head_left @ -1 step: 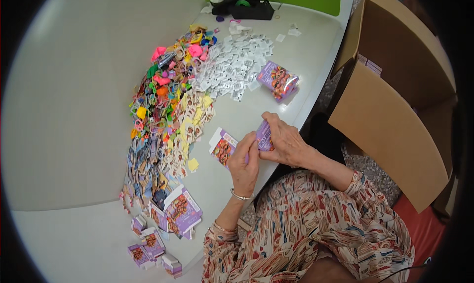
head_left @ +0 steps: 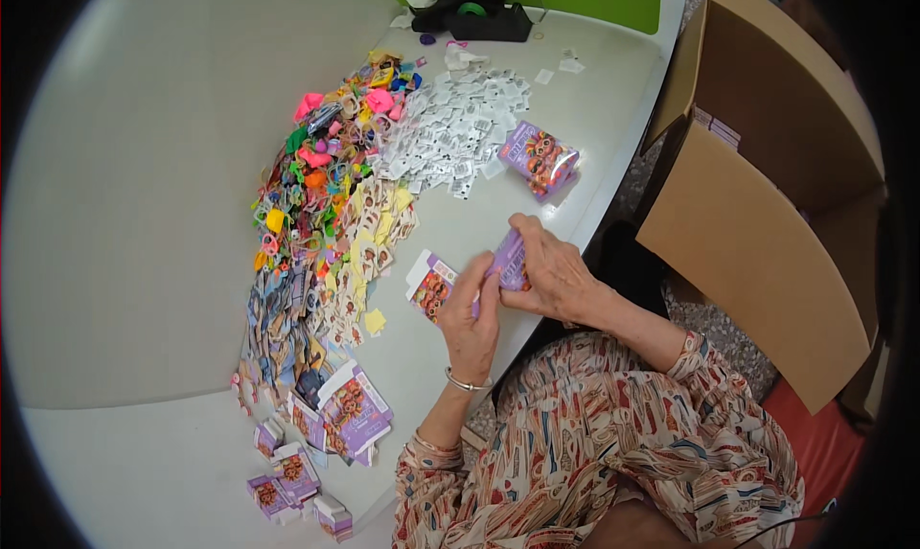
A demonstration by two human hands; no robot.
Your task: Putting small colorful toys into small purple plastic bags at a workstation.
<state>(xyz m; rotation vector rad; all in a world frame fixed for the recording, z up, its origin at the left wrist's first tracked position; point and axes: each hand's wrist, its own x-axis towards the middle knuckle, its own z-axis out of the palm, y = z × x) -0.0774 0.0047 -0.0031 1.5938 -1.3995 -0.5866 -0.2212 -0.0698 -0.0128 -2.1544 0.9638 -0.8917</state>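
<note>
Both hands hold a small purple printed carton (head_left: pixel 512 262) near the table's front edge. My right hand (head_left: pixel 556 279) is wrapped round its right side, hiding part of the printing. At the carton's left end, the thumb and fingers of my left hand (head_left: pixel 470 319) pinch it. Beneath and beside my left hand lies another purple carton (head_left: pixel 431 290), flat on the table with a white flap sticking out. Beyond my right hand, a filled-looking purple carton (head_left: pixel 541 161) with cartoon characters rests on the table.
Heaped along the left are colourful small toys (head_left: pixel 316 156), white printed slips (head_left: pixel 455 127), yellowish cards (head_left: pixel 364 252) and bluish strips (head_left: pixel 278 329). Several flat purple cartons (head_left: pixel 355 415) lie at the near left. A black tape dispenser (head_left: pixel 498 24) stands at the back. An open cardboard box (head_left: pixel 757 242) is at the right.
My left hand has shifted very slightly to the left along the carton. Everything else looks the same.
</note>
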